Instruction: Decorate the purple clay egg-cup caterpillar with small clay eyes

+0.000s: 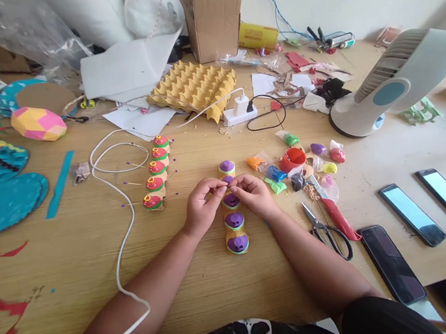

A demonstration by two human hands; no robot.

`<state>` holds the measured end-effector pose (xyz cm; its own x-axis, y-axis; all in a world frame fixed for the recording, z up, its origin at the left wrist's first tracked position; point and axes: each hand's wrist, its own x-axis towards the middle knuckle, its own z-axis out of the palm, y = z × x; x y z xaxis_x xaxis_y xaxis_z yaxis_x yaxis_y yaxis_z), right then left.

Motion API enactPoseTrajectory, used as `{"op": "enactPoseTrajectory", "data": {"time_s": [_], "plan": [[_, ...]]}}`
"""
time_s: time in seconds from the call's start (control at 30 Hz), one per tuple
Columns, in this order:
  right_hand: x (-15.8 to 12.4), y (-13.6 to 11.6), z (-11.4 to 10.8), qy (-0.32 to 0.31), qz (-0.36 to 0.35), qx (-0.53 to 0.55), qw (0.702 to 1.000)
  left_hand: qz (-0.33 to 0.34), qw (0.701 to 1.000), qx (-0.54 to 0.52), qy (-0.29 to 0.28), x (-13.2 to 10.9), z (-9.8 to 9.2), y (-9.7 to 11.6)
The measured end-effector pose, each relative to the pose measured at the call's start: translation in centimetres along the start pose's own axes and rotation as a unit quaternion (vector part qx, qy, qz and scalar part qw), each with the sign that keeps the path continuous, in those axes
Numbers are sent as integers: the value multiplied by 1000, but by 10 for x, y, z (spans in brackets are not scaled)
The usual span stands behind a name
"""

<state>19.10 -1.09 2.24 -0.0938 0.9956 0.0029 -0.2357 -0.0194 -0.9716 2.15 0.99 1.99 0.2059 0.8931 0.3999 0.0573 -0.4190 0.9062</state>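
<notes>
A strip of egg-carton bumps topped with purple clay (235, 221) lies lengthwise on the table in front of me. Small dark marks show on its nearer bumps. Over its upper part, my left hand (207, 205) and my right hand (254, 193) meet with fingertips pinched around a tiny dark piece, too small to name. Their fingers partly cover the second and third bumps. To the left stands a similar strip with red and green bumps (154, 184), with purple-tipped sticks beside it.
Bagged coloured clay (276, 173), a red cup (292, 159), scissors (327, 230), a red-handled knife (340, 219) and phones (392, 264) are on the right. A fan (385, 83) stands behind them. A white cable (124, 247) crosses on the left; an egg tray (195, 88) lies farther back.
</notes>
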Motion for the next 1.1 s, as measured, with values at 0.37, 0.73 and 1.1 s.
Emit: {"op": "enactPoseTrajectory", "data": {"time_s": [0.37,0.73,1.1], "plan": [[0,0,0,24,-7,-4,1000,2,1000,8,-17,-2,-1,1],[-1,-2,0,22,-5,2,1000,-48,999,1,-5,-2,-1,3],[0,-1,0,25,2,28,999,59,997,58,-5,-4,-1,2]]}}
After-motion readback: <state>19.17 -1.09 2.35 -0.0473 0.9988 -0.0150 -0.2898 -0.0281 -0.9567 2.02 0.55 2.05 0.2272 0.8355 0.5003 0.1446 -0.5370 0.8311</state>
